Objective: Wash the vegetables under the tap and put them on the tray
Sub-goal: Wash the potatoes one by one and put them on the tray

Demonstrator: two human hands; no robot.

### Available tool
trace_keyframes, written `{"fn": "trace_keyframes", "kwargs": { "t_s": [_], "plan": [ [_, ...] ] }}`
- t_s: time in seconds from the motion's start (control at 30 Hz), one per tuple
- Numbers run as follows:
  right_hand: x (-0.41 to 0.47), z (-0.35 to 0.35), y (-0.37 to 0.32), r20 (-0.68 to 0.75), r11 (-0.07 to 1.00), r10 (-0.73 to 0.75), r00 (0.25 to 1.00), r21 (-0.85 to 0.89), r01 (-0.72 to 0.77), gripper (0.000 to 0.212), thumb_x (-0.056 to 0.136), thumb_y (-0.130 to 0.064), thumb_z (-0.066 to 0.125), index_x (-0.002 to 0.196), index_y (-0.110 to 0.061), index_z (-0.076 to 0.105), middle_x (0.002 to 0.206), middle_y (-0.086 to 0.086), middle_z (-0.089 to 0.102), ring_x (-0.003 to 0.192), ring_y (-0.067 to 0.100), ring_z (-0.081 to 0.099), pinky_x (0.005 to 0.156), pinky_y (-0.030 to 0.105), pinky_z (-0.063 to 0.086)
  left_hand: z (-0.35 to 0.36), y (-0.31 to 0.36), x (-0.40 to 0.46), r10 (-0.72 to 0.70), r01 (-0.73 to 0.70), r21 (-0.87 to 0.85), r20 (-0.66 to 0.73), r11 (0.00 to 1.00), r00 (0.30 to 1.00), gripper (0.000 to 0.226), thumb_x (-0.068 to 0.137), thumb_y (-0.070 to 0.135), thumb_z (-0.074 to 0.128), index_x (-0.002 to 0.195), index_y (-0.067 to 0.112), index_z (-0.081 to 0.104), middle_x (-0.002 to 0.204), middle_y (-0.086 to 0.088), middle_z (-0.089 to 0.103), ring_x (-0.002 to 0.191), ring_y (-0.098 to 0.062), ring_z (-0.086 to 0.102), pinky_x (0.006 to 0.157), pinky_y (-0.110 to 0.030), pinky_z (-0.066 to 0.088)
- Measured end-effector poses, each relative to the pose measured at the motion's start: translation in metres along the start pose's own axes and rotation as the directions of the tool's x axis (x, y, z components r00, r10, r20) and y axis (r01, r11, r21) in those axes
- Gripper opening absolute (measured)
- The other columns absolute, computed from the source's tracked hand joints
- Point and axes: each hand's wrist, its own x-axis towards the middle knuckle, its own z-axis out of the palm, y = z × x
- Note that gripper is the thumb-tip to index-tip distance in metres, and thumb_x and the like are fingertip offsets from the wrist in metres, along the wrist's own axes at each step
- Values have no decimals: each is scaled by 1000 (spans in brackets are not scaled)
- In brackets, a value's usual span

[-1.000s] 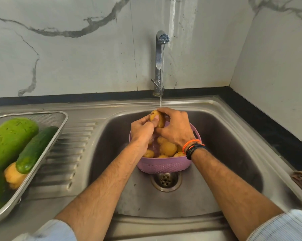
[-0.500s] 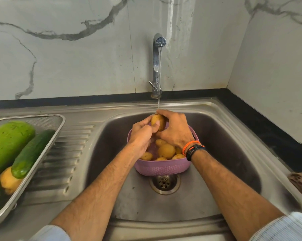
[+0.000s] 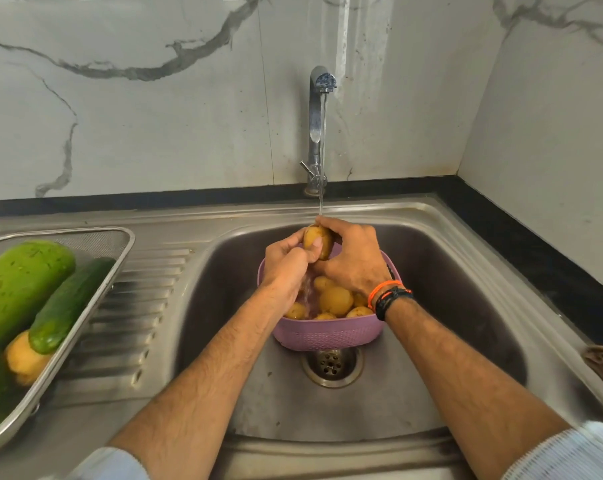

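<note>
Yellow-brown and smooth-skinned, the potato sits wet under the thin stream from the tap, above the pink basket in the steel sink. The left hand and right hand both grip it, fingers curled round it. More potatoes lie in the basket. On the draining board to the left, the metal tray holds a cucumber and a larger green vegetable.
</note>
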Motion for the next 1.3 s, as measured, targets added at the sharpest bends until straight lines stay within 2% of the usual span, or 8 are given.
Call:
{"fn": "trace_keyframes", "kwargs": {
  "t_s": [0.1, 0.27, 0.43, 0.63, 0.87, 1.07, 1.23, 1.3],
  "plan": [
    [-1, 1, -4, -64, 1000, -9, 998, 21, 10, 54, 72, -23, 84, 123, -14, 67, 114, 3, 72, 105, 16, 64, 96, 23, 48, 0, 3, -1, 0, 0, -37, -12, 999, 1000, 25, 93, 5, 64, 116, 14, 70, 107, -12, 75, 106, -26, 70, 94, -44, 56],
    [4, 2, 0, 18, 999, 32, 999, 7, -32, 69, 73, -20, 81, 138, -14, 57, 131, 7, 65, 121, 20, 59, 105, 23, 41, 2, 5, -5, 8, -7, -23, 24, 1000, 1000, 22, 94, 4, 62, 113, 14, 70, 105, -11, 75, 103, -24, 70, 89, -41, 58],
    [0, 2, -4, -55, 999, 20, 998, 48, -17, 48, 73, -22, 83, 119, -18, 71, 109, -3, 73, 100, 10, 65, 94, 23, 52, 0, 6, -7, -11, 6, -86, -54, 996, 999, 15, 92, 5, 65, 93, 19, 72, 95, -9, 76, 95, -22, 73, 83, -36, 59],
    [0, 3, -1, -39, 980, 71, 997, 191, -63, 51, 72, -7, 79, 122, -16, 70, 114, -1, 73, 105, 8, 67, 97, 20, 52, -3, 10, -9, -53, 51, -71, -27, 996, 998, 18, 88, 8, 71, 104, 17, 72, 95, -9, 77, 87, -20, 74, 66, -28, 59],
    [0, 2, -5, 43, 997, 70, 997, 43, -72, 60, 79, -11, 72, 137, -15, 58, 131, 8, 65, 124, 22, 57, 106, 22, 38, 4, 9, -14, -54, 53, -180, 0, 982, 999, 25, 89, -2, 66, 110, 13, 70, 92, -8, 76, 76, -13, 74, 59, -25, 59],
    [-2, 3, -5, -125, 994, 81, 989, 84, -71, 34, 77, -20, 81, 111, -19, 75, 99, -3, 76, 91, 8, 68, 91, 29, 56, 2, 8, -11, -39, 17, -195, -112, 981, 993, 23, 87, -4, 68, 106, 8, 71, 88, -9, 75, 78, -17, 73, 59, -26, 60],
    [0, 6, -6, 0, 997, 75, 997, 29, -75, 57, 82, -12, 73, 137, -15, 59, 128, 7, 67, 120, 21, 59, 108, 26, 42, 5, 11, -14, -49, 30, -229, -81, 973, 995, 20, 88, -5, 67, 94, 14, 71, 81, -6, 75, 67, -12, 74, 55, -23, 57],
    [0, 6, -5, -9, 996, 78, 997, 36, -78, 53, 81, -15, 74, 133, -18, 62, 123, 6, 69, 116, 20, 61, 106, 27, 45, 5, 9, -13, -55, 30, -231, -106, 973, 993, 21, 87, -5, 68, 94, 14, 72, 83, -7, 75, 70, -12, 74, 57, -23, 57]
  ]
}}
